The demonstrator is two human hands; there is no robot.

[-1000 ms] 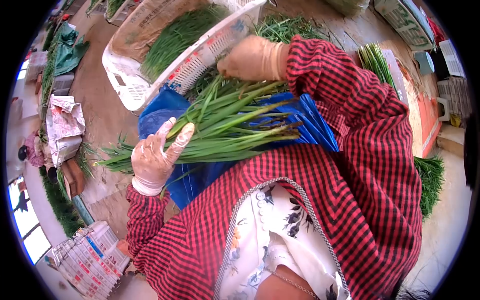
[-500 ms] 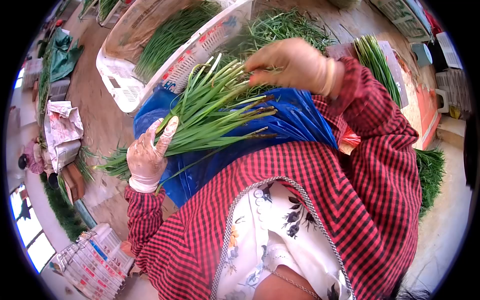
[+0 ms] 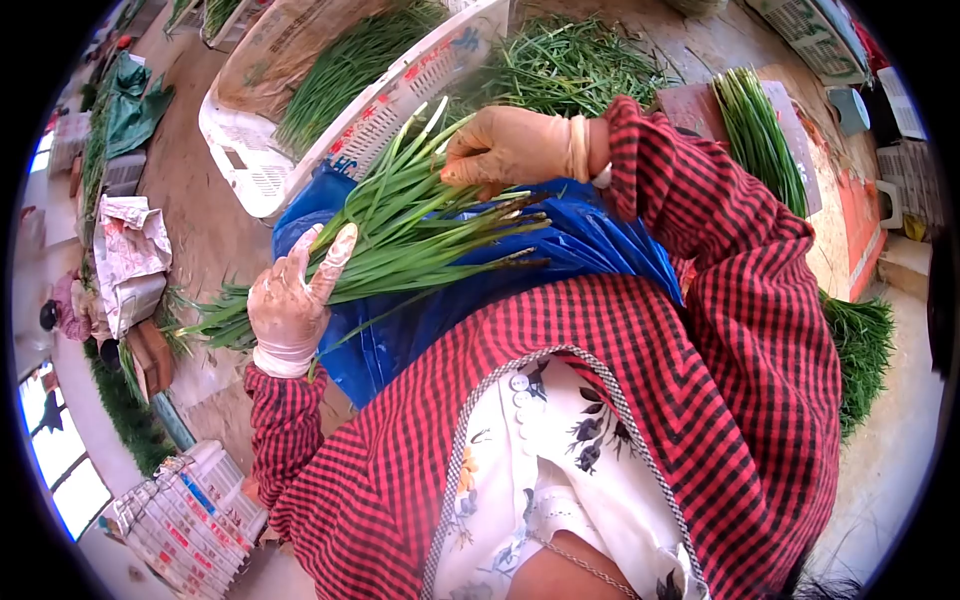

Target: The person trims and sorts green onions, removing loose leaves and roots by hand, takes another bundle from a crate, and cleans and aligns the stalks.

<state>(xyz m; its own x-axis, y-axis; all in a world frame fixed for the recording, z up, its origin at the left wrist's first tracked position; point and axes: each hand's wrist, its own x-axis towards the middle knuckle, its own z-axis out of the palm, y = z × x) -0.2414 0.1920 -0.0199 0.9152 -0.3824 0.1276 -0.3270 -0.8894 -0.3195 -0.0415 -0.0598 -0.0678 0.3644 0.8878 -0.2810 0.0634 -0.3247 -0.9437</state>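
A bunch of garlic chives [image 3: 400, 235] lies across the blue plastic sheet [image 3: 375, 355] on my lap, its brownish root ends pointing right. My left hand [image 3: 288, 305], in a thin soiled glove, is closed around the leafy part, with thumb and forefinger raised above the stalks. Over the upper stalks, near their pale ends, is my gloved right hand [image 3: 520, 145]. Its thumb and fingers are pinched together on some of the chives; the fingertips are partly hidden.
Beyond my lap stands a white plastic basket [image 3: 375, 110] with chives inside. A pile of loose green leaves [image 3: 570, 70] lies on the floor behind it. To the right, a neat chive bundle [image 3: 760, 140] rests on a board. Stacked white crates [image 3: 190, 525] stand at lower left.
My right hand has moved left and slightly down, from the stalk ends onto the upper stalks, its fingers now pinched. My left hand keeps its hold, nearly still.
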